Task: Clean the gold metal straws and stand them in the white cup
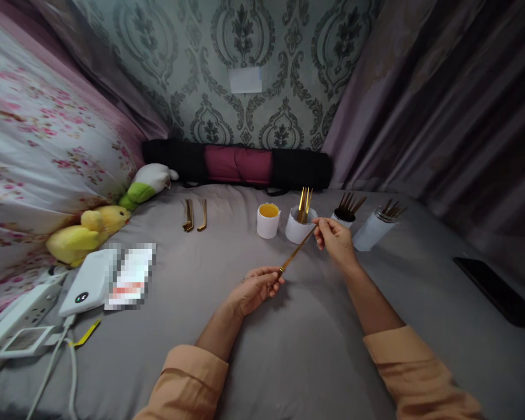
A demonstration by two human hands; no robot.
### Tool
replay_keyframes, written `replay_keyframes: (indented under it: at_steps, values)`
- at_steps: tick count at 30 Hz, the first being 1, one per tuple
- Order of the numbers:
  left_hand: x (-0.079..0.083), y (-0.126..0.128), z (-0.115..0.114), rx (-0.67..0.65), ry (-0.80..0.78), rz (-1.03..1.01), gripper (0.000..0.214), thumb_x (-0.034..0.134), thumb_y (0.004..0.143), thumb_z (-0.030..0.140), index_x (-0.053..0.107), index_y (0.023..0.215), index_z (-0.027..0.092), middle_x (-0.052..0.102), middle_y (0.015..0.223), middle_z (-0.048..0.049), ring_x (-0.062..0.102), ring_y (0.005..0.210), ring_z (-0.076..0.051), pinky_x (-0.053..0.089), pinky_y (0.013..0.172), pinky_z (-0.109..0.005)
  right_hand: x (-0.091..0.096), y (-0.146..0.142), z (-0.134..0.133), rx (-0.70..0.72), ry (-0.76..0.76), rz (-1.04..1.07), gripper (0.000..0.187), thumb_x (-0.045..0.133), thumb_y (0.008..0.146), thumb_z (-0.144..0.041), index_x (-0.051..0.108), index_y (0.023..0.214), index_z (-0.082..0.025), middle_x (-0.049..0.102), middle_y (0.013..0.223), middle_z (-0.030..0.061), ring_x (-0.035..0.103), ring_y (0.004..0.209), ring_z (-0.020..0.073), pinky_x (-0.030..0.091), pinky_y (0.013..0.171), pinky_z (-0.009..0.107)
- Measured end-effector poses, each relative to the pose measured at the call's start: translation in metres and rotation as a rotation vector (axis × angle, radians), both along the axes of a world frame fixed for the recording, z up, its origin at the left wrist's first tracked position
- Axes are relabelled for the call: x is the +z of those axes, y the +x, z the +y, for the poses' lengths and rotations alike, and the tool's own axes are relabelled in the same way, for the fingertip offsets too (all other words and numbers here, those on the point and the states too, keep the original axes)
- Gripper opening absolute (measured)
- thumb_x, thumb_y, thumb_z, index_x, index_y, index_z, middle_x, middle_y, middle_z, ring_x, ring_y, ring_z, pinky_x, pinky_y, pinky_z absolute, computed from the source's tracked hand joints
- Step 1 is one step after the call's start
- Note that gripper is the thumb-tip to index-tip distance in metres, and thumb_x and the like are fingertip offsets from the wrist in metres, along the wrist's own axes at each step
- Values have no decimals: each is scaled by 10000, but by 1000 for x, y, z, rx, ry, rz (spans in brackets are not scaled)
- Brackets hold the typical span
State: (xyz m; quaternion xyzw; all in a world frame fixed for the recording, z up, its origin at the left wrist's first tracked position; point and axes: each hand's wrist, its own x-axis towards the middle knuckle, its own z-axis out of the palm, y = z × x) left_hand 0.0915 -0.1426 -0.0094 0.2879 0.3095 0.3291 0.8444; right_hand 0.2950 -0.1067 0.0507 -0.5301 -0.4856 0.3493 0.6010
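Observation:
A slim gold piece of cutlery [296, 252] stretches between my two hands above the grey bedsheet [289, 350]. My left hand [256, 289] pinches its near end, fingers closed. My right hand [335, 238] pinches the far end, just in front of a white cup [298, 228] that holds several gold utensils. To the left of that cup stands a white cup with a yellow inside [268, 220]. On the right are a cup of dark utensils [345, 214] and a tilted white holder of dark utensils [374, 227].
Three gold utensils [195, 216] lie on the sheet at the back left. Yellow [87, 233] and green-white [149, 182] plush toys, a power bank [90, 283], a power strip [13, 321] and cables sit at the left. A black phone [499, 291] lies at the right. A dark bolster [238, 163] lines the wall.

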Motion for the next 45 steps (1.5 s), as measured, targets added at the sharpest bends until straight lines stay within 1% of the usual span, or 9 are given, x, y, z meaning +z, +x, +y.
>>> replay_keyframes:
  at_steps: [7, 15, 21, 27, 31, 34, 40, 45]
  values:
    - [-2, 0, 0, 15, -2, -7, 241, 617, 701, 151, 563, 926, 82, 592, 748, -71, 516, 553, -70, 348, 464, -172, 1, 8, -2, -29, 12, 11, 310, 513, 746, -460, 577, 802, -162, 502, 609, -15, 410, 421, 44, 322, 340, 166]
    - [-2, -1, 1, 40, -15, -11, 219, 610, 713, 150, 565, 918, 89, 592, 748, -69, 511, 561, -69, 358, 475, -175, 3, 7, -2, -22, -23, 38, 291, 525, 741, -440, 576, 790, -158, 522, 618, -10, 406, 407, 40, 318, 333, 170]
    - [-1, -1, 2, 58, -26, -15, 200, 614, 721, 188, 569, 894, 97, 591, 747, -65, 508, 558, -63, 360, 476, -170, 7, 8, -3, -33, -26, 34, 274, 531, 736, -432, 562, 766, -161, 513, 602, -15, 403, 404, 41, 319, 332, 169]
    - [2, -2, 2, 81, -65, -15, 170, 597, 732, 162, 574, 884, 90, 584, 737, -62, 505, 559, -58, 384, 504, -168, 10, 11, -2, -63, -8, 59, 262, 532, 740, -422, 553, 750, -161, 491, 582, -23, 394, 398, 39, 295, 317, 163]
    - [2, -4, 3, 87, -78, -50, 172, 590, 738, 165, 588, 890, 84, 573, 740, -55, 504, 572, -55, 402, 530, -171, 14, 19, 2, -107, 18, 78, 244, 544, 735, -404, 551, 747, -161, 481, 572, -29, 399, 400, 42, 288, 309, 159]
    - [0, -6, 5, 105, -89, -79, 166, 580, 747, 169, 594, 892, 91, 567, 741, -44, 502, 576, -50, 411, 543, -171, 22, 27, 5, -147, 62, 77, 237, 554, 730, -396, 553, 745, -159, 487, 580, -28, 399, 400, 41, 283, 306, 157]
    - [-3, -7, 7, 115, -109, -116, 173, 579, 749, 179, 590, 898, 92, 557, 740, -34, 504, 582, -49, 411, 524, -164, 48, 45, 14, -241, 156, 41, 229, 527, 762, -377, 552, 726, -153, 485, 583, -25, 397, 391, 35, 267, 307, 152]
    - [-4, -8, 8, 115, -111, -128, 169, 574, 750, 175, 590, 898, 94, 556, 746, -37, 500, 584, -49, 408, 521, -164, 67, 52, 21, -327, 216, 12, 162, 476, 803, -270, 538, 731, -138, 479, 555, -24, 390, 378, 36, 267, 315, 166]
